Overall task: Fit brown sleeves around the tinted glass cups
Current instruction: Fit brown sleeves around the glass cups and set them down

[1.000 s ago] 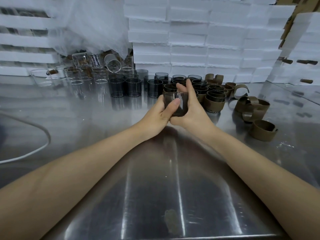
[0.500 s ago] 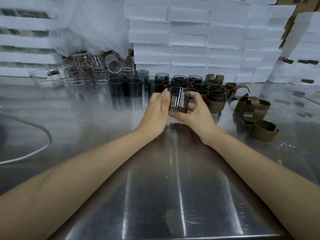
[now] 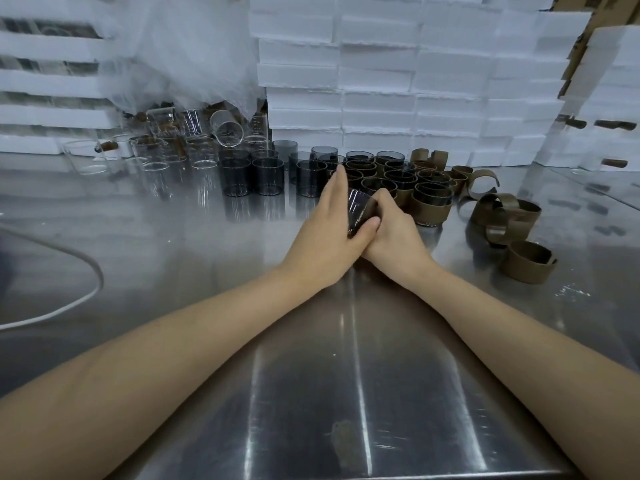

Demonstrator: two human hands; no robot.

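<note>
Cup has dropped and tipped since half a second back. Then it stood near upright above the hands with its ribs catching light. Now the tinted glass cup (image 3: 358, 211) is tilted, low between both hands, just in front of the sleeved cups (image 3: 401, 183). Left hand (image 3: 329, 233) has its fingers (image 3: 337, 188) straight up along the cup's left side and the thumb hooked across the lower edge, so it pinches the glass. Right hand (image 3: 393, 233) fingers are curled round the right side, gripping. A sliver of brown sleeve (image 3: 373, 206) shows by the right knuckles (how far it wraps, cannot tell; hands cover most of the cup). Cup's mouth and base are both hidden. Whether it touches the bench (image 3: 207, 244) cannot be seen. Left of the hands stand bare tinted cups (image 3: 268, 174), and further left clear glasses (image 3: 156, 157), some blurred under plastic film (image 3: 180, 53). Loose sleeves (image 3: 502, 216) lie to the right, apart from the hands. White foam boxes (image 3: 381, 81) are stacked behind. White cable (image 3: 79, 303) is cut off at the left edge.
</note>
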